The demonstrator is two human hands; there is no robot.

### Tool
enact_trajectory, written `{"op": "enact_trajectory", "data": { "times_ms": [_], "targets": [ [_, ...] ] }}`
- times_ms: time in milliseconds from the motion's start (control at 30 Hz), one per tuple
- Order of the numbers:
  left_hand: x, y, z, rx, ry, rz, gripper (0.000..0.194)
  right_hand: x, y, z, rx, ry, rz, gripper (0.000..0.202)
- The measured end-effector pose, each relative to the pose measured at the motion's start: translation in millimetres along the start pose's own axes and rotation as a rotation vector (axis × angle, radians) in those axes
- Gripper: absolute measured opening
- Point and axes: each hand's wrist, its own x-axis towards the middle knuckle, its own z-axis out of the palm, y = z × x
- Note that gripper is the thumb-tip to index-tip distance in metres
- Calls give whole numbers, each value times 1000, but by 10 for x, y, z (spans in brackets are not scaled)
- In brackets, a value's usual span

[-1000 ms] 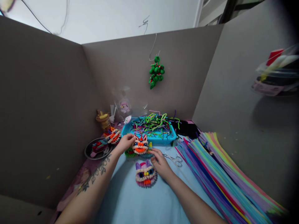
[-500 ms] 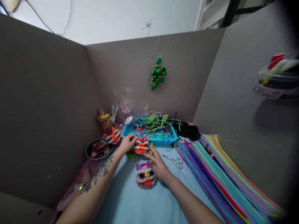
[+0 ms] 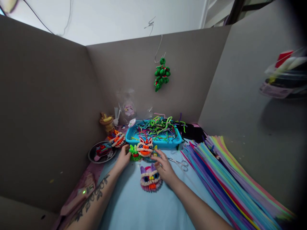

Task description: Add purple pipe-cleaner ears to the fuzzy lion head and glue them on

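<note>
An orange-and-cream pipe-cleaner lion head [image 3: 145,149] with a red-and-white cord stands just before the tray, between my hands. At its left a green lion head [image 3: 135,155] shows; a blue-and-yellow one [image 3: 151,157] is mostly hidden behind it and my fingers. My left hand [image 3: 123,157] is beside the green head, fingers loosely bent and apart; whether they touch it I cannot tell. My right hand [image 3: 165,166] has its fingers spread near the blue-and-yellow head. A purple-and-pink lion head [image 3: 151,179] lies nearer me, by my right wrist.
A blue tray [image 3: 153,144] holds a tangle of pipe-cleaner offcuts [image 3: 159,125]. Scissors [image 3: 181,164] and long pipe-cleaner bundles [image 3: 230,182] lie to the right. On the left are a metal bowl [image 3: 92,157], another orange lion head [image 3: 117,139] and a pink device [image 3: 79,198] with a green light.
My left hand has let go of the orange-and-cream lion head and moved left and slightly down, uncovering the green one. My right hand has shifted slightly right.
</note>
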Motion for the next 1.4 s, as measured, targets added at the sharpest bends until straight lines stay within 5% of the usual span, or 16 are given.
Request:
{"op": "enact_trajectory", "data": {
  "times_ms": [133, 267, 467, 567, 733, 933, 1067, 1400],
  "targets": [
    [-3, 7, 45, -37, -26, -13, 30, -20, 13, -24, -10, 10, 13, 41],
    [-82, 118, -25, -1, 72, 16, 43, -11, 58, -1, -19, -5, 17, 42],
    [-373, 352, -32, 63, 125, 124, 20, 10, 111, 50, -41, -41, 33, 47],
    [-481, 412, -7, 56, 37, 145, 14, 1, 59, -7, -37, -34, 38, 49],
    [-535, 445, -67, -3, -294, 134, 23, -30, -89, -234, -27, 26, 123, 43],
    [-547, 392, -194, 5, -519, 106, 26, -123, -126, -285, -57, -162, 245, 25],
    [-556, 373, -231, 10, -603, 84, 27, -150, -142, -225, -48, -273, 263, 31],
    [-604, 461, -228, -12, -711, 144, 32, -228, -346, -307, -315, -245, 193, 23]
  ]
}}
